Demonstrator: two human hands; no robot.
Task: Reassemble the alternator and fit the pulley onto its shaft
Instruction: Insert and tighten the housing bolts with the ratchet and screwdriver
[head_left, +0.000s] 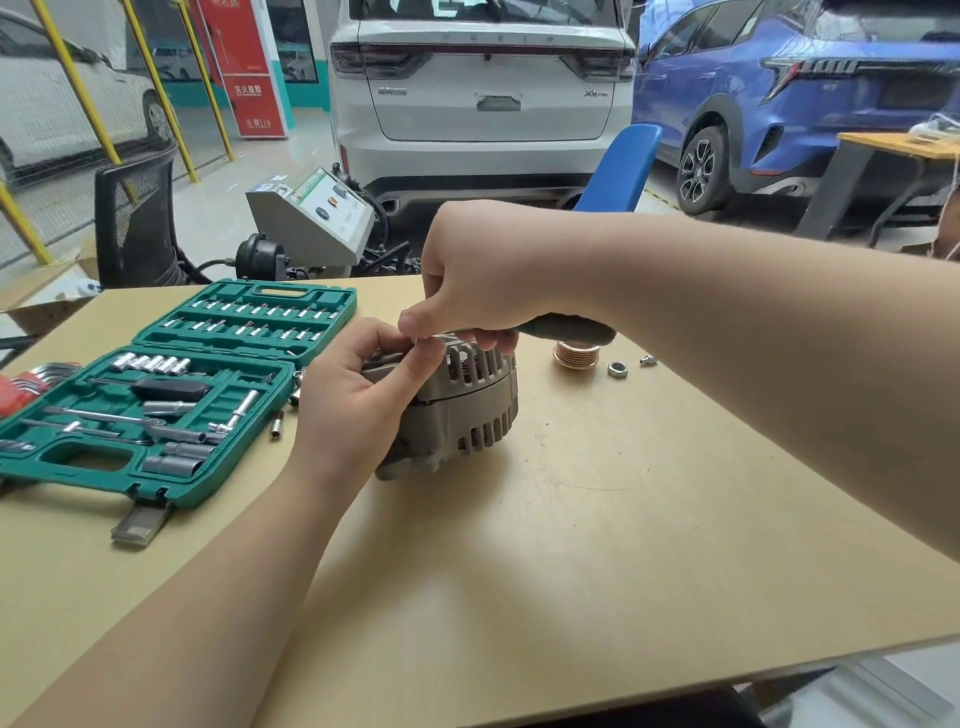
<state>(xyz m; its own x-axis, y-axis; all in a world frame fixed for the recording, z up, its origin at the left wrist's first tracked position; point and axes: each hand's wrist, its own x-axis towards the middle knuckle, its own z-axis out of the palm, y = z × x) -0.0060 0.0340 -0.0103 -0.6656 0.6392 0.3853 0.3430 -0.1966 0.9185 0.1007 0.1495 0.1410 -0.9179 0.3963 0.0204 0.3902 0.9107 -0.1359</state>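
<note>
Alternator (457, 405): grey ribbed housing, slotted vents round both halves, seam visible between them, standing on the tabletop (597, 545) at centre. My left hand (358, 395) grips its left side, fingers curled onto the top edge. My right hand (467, 280) comes over the top, thumb and fingers pinching something small and silvery there; can't tell what. A dark handle sticks out behind that hand. Pulley (575, 354), copper-coloured and grooved, lies just right of the alternator, with a nut (617, 369) beside it. Green socket set (171, 395) lies open at left. Room: white car (483, 93), blue car (810, 104) behind.
</note>
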